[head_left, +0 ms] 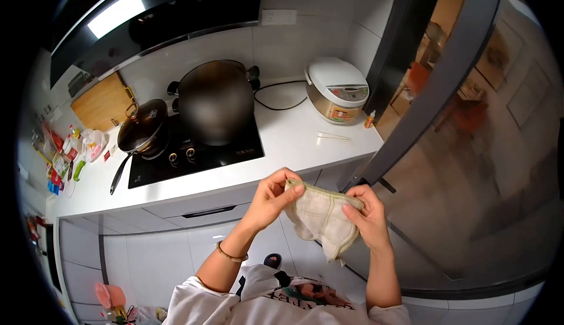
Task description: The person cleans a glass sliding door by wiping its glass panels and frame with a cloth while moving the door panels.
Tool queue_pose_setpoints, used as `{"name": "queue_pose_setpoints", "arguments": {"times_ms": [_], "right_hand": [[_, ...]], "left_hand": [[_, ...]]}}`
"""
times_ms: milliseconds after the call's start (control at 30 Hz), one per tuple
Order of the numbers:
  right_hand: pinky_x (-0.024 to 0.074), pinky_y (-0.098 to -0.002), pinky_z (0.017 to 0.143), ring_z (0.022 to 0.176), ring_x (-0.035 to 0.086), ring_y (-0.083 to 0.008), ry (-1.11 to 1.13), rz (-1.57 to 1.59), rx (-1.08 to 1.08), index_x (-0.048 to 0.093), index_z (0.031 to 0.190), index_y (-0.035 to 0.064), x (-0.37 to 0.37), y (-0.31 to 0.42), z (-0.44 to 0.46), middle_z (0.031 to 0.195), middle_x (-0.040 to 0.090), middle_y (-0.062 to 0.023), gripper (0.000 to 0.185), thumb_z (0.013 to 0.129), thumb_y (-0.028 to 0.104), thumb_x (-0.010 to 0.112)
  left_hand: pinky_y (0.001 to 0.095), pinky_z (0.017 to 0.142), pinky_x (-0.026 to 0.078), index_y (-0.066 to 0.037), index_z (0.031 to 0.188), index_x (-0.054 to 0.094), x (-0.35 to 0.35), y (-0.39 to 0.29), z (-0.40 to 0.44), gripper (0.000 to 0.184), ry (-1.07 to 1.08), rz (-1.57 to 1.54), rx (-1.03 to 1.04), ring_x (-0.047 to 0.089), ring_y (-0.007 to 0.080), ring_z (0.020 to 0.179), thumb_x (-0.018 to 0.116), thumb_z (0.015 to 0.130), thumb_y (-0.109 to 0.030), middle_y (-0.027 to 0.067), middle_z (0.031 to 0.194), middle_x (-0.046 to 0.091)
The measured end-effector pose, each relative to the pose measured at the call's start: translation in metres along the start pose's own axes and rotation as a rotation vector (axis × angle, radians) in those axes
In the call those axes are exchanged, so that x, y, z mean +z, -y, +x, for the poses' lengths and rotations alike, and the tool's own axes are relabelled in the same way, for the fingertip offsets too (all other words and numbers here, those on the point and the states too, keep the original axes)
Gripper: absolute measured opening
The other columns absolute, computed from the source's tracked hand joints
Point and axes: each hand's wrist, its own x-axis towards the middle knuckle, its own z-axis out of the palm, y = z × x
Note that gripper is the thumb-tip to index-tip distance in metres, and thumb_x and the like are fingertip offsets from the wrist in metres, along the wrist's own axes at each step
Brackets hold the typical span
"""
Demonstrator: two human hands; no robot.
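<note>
The person in front of me has a pale cloth (323,213) stretched between both hands, just below and right of the centre of the frame, held out in front of the counter (288,140); the left hand (273,198) pinches its upper left corner between thumb and fingers, and the right hand (369,214) is closed on its right edge in the same way; the cloth's greenish border runs along the top, and its lower part hangs loose in folds; a bracelet (231,253) circles the left wrist.

At upper centre a large dark pot (205,93), partly blurred to my eye, stands on the black cooktop (235,151); to its left sits a lidded pan (144,128), its handle pointing down toward the counter's front edge; a wooden board (97,104) leans against the wall behind, at upper left.

Right of the pot I see a rice cooker (338,90), with a small orange bottle (369,119) beside it and thin sticks (333,137) lying in front; a glass door (446,207) fills the right side; a pink basin (110,294) shows at lower left.
</note>
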Motion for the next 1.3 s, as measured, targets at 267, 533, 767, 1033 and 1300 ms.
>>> {"name": "queue_pose_setpoints", "arguments": {"times_ms": [267, 533, 767, 1033, 1300], "right_hand": [[0.0401, -0.0206, 0.069, 0.077, 0.048, -0.0065, 0.094, 0.068, -0.007, 0.05, 0.092, 0.0001, 0.0, -0.007, -0.006, 0.086, 0.052, -0.0021, 0.013, 0.082, 0.002, 0.057], [0.0432, -0.0223, 0.077, 0.088, 0.053, -0.0102, -0.121, 0.43, 0.184, 0.047, 0.117, -0.0062, 0.022, -0.02, -0.004, 0.098, 0.057, -0.0071, 0.037, 0.084, 0.006, 0.058], [0.0424, -0.0266, 0.087, 0.11, 0.047, -0.0166, 0.002, 0.145, 0.015, 0.042, 0.122, -0.0078, 0.018, -0.02, -0.011, 0.127, 0.038, -0.0091, 0.047, 0.076, -0.014, 0.049], [0.0392, -0.0284, 0.095, 0.114, 0.045, -0.0194, 0.003, 0.123, -0.055, 0.042, 0.124, -0.005, 0.012, -0.023, -0.015, 0.126, 0.038, -0.0103, 0.053, 0.072, -0.018, 0.046], [0.0465, -0.0255, 0.07, 0.088, 0.054, -0.0169, -0.21, -0.393, -0.247, 0.057, 0.091, -0.0017, 0.013, -0.029, -0.019, 0.11, 0.047, -0.0132, 0.023, 0.07, -0.012, 0.057]], "left_hand": [[0.0186, 0.065, 0.037, -0.003, 0.092, 0.056, -0.001, -0.002, 0.023, 0.021, -0.138, 0.529, 0.196, 0.046, 0.0054, 0.07, 0.066, 0.079, -0.017, 0.0005, 0.081, 0.056], [0.0239, 0.065, 0.045, -0.004, 0.096, 0.041, 0.048, 0.03, -0.018, 0.044, 0.008, 0.2, 0.027, 0.049, 0.0096, 0.073, 0.075, 0.07, -0.017, 0.0022, 0.085, 0.048], [0.0217, 0.061, 0.045, -0.001, 0.099, 0.042, 0.055, 0.035, -0.01, 0.035, -0.026, 0.076, -0.077, 0.053, 0.0099, 0.072, 0.067, 0.079, -0.014, 0.0072, 0.087, 0.054], [0.0195, 0.056, 0.039, 0.001, 0.093, 0.054, 0.045, 0.04, -0.005, 0.013, -0.108, 0.154, -0.071, 0.047, 0.0055, 0.067, 0.052, 0.088, -0.01, 0.0031, 0.082, 0.052], [0.0199, 0.057, 0.038, 0.002, 0.089, 0.058, 0.044, 0.042, -0.008, 0.014, -0.025, 0.239, -0.085, 0.046, 0.0057, 0.064, 0.053, 0.088, -0.012, 0.0015, 0.072, 0.053]]}}
